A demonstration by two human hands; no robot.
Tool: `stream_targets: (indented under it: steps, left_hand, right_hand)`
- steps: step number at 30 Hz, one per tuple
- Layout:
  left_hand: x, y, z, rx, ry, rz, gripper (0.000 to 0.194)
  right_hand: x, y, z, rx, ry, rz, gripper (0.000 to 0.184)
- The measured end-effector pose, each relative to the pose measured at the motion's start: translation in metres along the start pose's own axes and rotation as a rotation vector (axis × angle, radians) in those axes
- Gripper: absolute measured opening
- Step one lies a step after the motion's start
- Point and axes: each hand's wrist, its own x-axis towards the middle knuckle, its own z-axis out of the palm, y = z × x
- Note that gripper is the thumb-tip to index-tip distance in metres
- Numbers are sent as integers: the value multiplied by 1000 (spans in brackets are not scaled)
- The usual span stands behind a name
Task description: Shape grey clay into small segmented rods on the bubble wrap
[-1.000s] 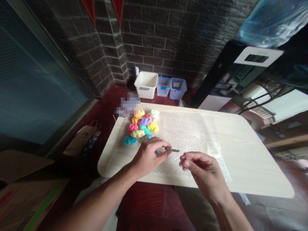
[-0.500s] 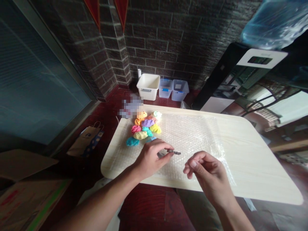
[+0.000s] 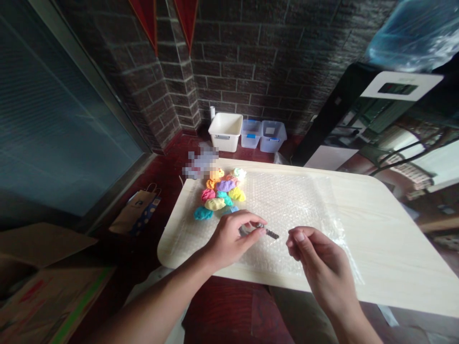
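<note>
Between the thumb and fingertips of my left hand (image 3: 234, 239) is a short dark grey, bumpy strip (image 3: 272, 234), its free end pointing right. The strip hangs above a sheet of bubble wrap (image 3: 287, 200) on the table. My right hand (image 3: 321, 253) is closed in a pinch, just right of the strip and apart from it. Whatever its fingertips may hold is hidden. Beyond my left hand lie several soft coloured lumps, among them a purple one (image 3: 225, 186), a yellow one (image 3: 237, 194) and a teal one (image 3: 203, 213).
The pale wooden table (image 3: 373, 229) carries the bubble wrap. Behind it stand a white bin (image 3: 225, 136) and two clear tubs (image 3: 273, 138) by the brick wall. A water dispenser (image 3: 344, 114) is at right; a paper bag (image 3: 132, 210) and cardboard box (image 3: 60, 296) are at left.
The strip in my left hand now tilts more downward and shows flatter. My right hand has shifted slightly right in view, its fingers drawn closer together. The whole view has moved a little.
</note>
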Motion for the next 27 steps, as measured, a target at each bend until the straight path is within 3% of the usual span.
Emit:
stream_targets:
  steps: [3, 5, 10, 17, 27]
  left_hand:
    - [0, -4, 1, -188, -19, -97, 21]
    - [0, -6, 1, -330, -45, -156, 28]
    - [1, -5, 3, -539, -77, -240, 37]
    - [3, 0, 3, -625, -73, -301, 38]
    - [2, -1, 1, -653, -150, -323, 35]
  right_hand:
    - [-2, -7, 3, -102, 21, -41, 43]
    - [-3, -11, 6, -159, 53, -87, 45]
    - [-1, -10, 10, -77, 108, -103, 22]
    - [3, 4, 4, 77, 100, -8, 23]
    - [4, 2, 8, 192, 83, 86, 25]
